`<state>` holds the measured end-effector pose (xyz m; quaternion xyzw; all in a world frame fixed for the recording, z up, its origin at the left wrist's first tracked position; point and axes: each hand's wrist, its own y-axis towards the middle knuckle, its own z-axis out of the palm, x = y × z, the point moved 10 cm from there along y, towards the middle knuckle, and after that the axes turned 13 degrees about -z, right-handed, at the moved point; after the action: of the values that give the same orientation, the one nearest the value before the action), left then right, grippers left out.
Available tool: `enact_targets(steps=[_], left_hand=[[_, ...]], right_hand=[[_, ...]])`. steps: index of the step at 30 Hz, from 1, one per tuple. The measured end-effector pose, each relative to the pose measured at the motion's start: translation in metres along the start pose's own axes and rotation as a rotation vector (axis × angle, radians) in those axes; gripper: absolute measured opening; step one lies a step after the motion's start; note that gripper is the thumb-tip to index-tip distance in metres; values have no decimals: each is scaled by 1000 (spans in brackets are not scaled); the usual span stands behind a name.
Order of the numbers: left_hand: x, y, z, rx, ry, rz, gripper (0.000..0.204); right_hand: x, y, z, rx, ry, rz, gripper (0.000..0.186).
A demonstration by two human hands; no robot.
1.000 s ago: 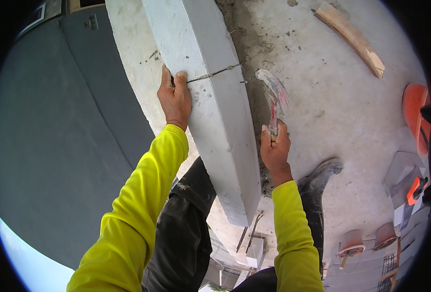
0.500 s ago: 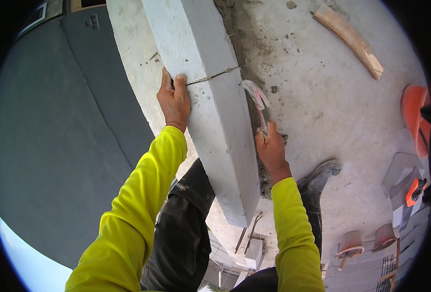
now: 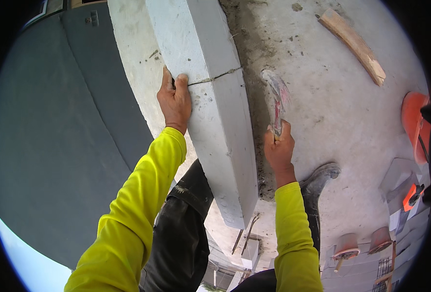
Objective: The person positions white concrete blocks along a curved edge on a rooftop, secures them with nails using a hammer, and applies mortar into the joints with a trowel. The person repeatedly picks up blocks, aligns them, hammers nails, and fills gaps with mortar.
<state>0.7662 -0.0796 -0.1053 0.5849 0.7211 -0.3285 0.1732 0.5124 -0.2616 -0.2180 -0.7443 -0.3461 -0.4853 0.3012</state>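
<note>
Two light-grey blocks meet end to end at a dark, uneven joint: a far block [image 3: 191, 39] and a near block [image 3: 220, 141]. My left hand [image 3: 175, 100] grips the left edge beside the joint, thumb on the face; some of its fingers are hidden. Right of the blocks, my right hand [image 3: 279, 146] is closed around the handle of a claw hammer [image 3: 276, 92]. Its whitish, pink-stained head is smeared by motion and stands apart from the near block's right side.
Wet mortar [image 3: 256, 112] runs along the blocks' right foot. A wood piece [image 3: 354, 46] lies at the far right, with an orange-red tub [image 3: 414, 126] below it. An orange-handled trowel [image 3: 412, 197] and two buckets [image 3: 346, 245] are lower right. My boot [image 3: 317, 182] stands near my right forearm.
My right hand has swung the hammer to the right, away from the near block's side, where its head was before. My left hand stays at the joint.
</note>
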Motion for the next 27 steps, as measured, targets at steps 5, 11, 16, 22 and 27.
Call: enact_targets(steps=[5, 11, 16, 22, 27], left_hand=[[6, -1, 1, 37, 11, -61, 62], [3, 1, 3, 34, 3, -25, 60], [3, 2, 2, 27, -16, -16, 60], [7, 1, 3, 41, 10, -57, 59], [6, 2, 2, 29, -8, -17, 59]], right_hand=[[0, -9, 20, 172, 63, -10, 24], [-15, -13, 0, -4, 108, 103, 21], [-10, -2, 12, 48, 133, 36, 19], [2, 2, 3, -62, 234, 34, 16], [-6, -1, 33, 284, -90, 62, 22]])
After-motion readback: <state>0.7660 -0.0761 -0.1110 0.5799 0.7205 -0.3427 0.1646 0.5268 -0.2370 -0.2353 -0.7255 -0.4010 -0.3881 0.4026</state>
